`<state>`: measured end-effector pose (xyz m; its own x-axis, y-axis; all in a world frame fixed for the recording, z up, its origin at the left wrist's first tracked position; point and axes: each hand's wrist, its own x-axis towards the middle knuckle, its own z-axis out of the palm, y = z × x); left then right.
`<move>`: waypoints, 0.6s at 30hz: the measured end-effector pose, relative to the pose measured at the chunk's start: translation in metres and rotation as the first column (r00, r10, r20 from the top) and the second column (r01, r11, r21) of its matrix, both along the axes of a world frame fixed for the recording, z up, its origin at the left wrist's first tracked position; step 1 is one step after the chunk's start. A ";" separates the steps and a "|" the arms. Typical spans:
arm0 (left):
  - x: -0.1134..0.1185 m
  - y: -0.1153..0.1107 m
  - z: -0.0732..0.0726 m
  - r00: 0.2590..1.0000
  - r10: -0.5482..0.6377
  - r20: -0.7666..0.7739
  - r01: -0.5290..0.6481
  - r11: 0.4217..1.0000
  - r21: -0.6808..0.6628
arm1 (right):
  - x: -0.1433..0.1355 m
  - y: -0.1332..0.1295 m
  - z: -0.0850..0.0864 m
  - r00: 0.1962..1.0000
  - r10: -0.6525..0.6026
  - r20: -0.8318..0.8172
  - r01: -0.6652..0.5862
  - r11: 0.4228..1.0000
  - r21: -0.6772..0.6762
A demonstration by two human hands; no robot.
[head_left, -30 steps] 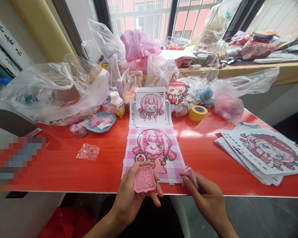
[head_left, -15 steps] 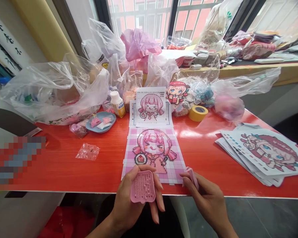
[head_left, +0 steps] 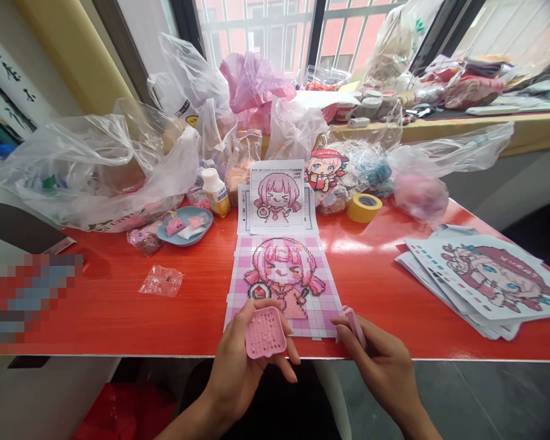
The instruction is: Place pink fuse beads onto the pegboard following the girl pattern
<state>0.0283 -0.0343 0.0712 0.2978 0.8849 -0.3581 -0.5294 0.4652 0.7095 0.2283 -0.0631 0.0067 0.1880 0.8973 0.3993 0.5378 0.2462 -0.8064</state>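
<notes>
My left hand [head_left: 241, 354] holds a small square pink tray [head_left: 266, 333] of beads, tilted, at the table's front edge. In my right hand [head_left: 378, 354], between thumb and fingers, is a slim pink object [head_left: 355, 327], perhaps a lid or tool. Between and beyond both hands lies a pink-and-white gridded board [head_left: 238, 311] bearing a bead picture of a pink-haired character [head_left: 284, 269]; my left fingers cover its lower edge. A printed pattern sheet [head_left: 277, 198] of the same character stands at the board's far end.
At the left are a blue plate [head_left: 183, 239] with bead packets, a clear packet [head_left: 161, 281] and a white bottle [head_left: 216, 192]. Yellow tape [head_left: 364, 208] sits behind right. Printed sheets [head_left: 490, 278] are stacked at the right. Plastic bags [head_left: 105, 165] line the back.
The pink tray has moved slightly up and turned in my left hand, whose lower fingers have risen a little. My right hand has hardly moved.
</notes>
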 end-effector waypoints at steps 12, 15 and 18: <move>-0.004 -0.016 -0.023 0.992 -0.099 0.079 0.097 0.995 0.030 | 0.002 -0.004 -0.008 1.000 -0.029 0.011 0.030 0.998 -0.058; -0.006 -0.016 -0.026 0.994 -0.091 0.054 0.088 0.995 0.047 | 0.003 -0.004 -0.007 1.000 -0.027 0.013 0.028 0.997 -0.065; -0.008 -0.013 -0.025 0.997 -0.067 0.032 0.066 0.997 0.050 | 0.002 -0.003 -0.006 1.000 -0.020 0.006 0.020 0.998 -0.064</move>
